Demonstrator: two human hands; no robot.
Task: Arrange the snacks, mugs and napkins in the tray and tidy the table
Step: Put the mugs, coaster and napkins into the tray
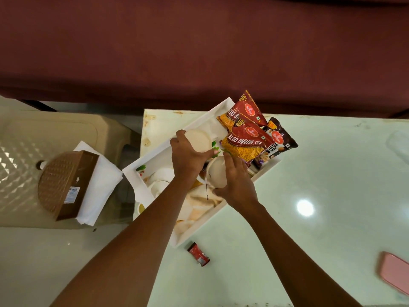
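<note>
Two bare forearms, no sleeves in view, left hand (188,156), right hand (236,185), slim wrists

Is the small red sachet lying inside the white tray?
No, the small red sachet lies on the table, just outside the white tray.

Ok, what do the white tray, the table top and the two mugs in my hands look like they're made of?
The white rectangular tray looks like painted wood or plastic: flat, matte, square walls. The pale green table top looks like polished stone or glass, since it mirrors a lamp sharply. The cream mugs, one in the left hand and one in the right hand, look like glazed ceramic, smooth and slightly glossy.
</note>
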